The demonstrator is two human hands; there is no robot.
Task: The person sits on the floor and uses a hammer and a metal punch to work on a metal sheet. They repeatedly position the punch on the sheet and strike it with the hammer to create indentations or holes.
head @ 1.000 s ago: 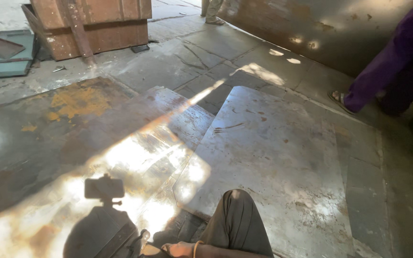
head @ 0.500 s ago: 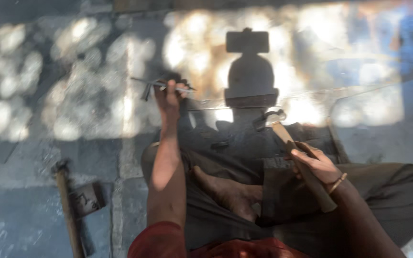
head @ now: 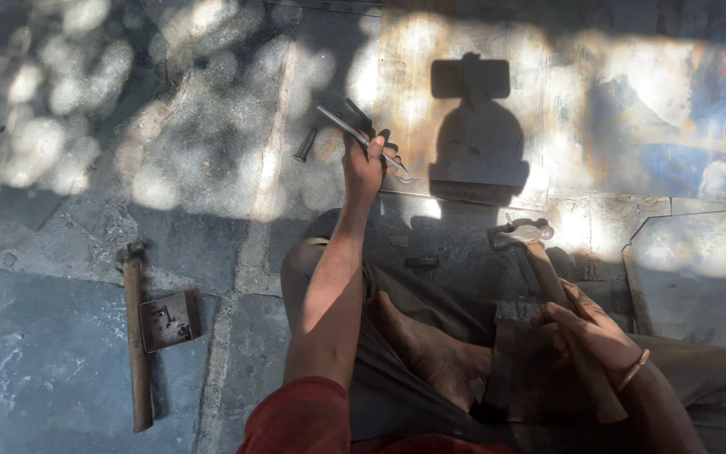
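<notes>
Head camera looks down on a seated person whose left hand (head: 365,164) is stretched forward with its fingers wrapped tight around a thin metal rod (head: 355,134), perhaps a chisel or punch. That rod slants from upper left to lower right through the fist, its lower tip close to the near edge of a flat metal sheet (head: 598,126) lying on the ground just beyond and to the right of the hand. Whether the tip touches the sheet cannot be told.

Right hand (head: 590,336) sits low and nearer the body, well apart from the left, closed around the wooden handle of a hammer (head: 548,269). Its metal head points forward, up and away from the hand, toward the sheet's near edge.

Between the two hands lie the person's folded legs in dark trousers and a bare foot (head: 430,345). A short dark bolt-like piece (head: 305,145) rests on the stone floor just left of the left hand. Farther left and nearer the body, well away from both hands, a second long-handled hammer (head: 135,336) lies on the floor beside a small square metal tray (head: 170,319).
</notes>
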